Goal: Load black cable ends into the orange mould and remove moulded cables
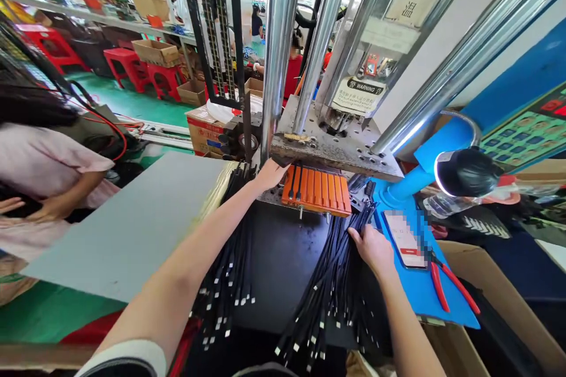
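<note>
Under the metal plate (336,156) of a press sits an orange mould (325,191) with a row of grooves. Two black cables (295,182) lie in its left grooves. My left hand (270,177) reaches to the mould's left edge, close beneath the plate. Its fingertips are mostly hidden, so I cannot tell what they hold. To the right of the mould, my right hand (374,244) is closed on a bundle of black cables (329,271), thumb on top. Another bundle of black cables (234,259) with silvery ends hangs at the left, below my left forearm.
Upright steel rods (280,41) frame the press. At the right, a blue board (424,294) carries a phone (404,238) and red-handled pliers (451,285). A black lamp (469,171) stands above. A grey board (145,218) lies left, beside a seated person (48,182).
</note>
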Action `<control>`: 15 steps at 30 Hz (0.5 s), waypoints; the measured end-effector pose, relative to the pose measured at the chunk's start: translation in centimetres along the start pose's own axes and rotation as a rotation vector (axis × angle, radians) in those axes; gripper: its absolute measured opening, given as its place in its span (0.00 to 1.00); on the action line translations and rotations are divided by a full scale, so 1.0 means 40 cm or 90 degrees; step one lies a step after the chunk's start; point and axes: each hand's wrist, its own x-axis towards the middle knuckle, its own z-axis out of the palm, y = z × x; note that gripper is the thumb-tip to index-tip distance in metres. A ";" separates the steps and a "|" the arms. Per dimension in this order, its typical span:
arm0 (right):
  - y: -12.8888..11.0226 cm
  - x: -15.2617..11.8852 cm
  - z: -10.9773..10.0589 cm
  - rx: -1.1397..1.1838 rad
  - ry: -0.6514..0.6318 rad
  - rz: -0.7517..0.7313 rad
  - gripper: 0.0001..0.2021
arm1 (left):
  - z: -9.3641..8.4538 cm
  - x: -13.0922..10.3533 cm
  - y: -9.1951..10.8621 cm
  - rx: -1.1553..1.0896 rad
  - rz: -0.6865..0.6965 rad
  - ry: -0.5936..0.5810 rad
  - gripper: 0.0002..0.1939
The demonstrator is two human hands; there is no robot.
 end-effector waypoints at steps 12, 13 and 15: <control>0.029 0.063 0.074 0.282 0.081 0.060 0.26 | -0.100 -0.186 -0.214 0.209 -0.372 -0.018 0.16; 0.032 0.069 0.077 0.349 0.073 0.070 0.24 | -0.103 -0.179 -0.220 0.198 -0.376 -0.010 0.15; 0.042 0.076 0.088 0.509 0.073 0.080 0.22 | -0.112 -0.169 -0.228 0.168 -0.377 0.002 0.11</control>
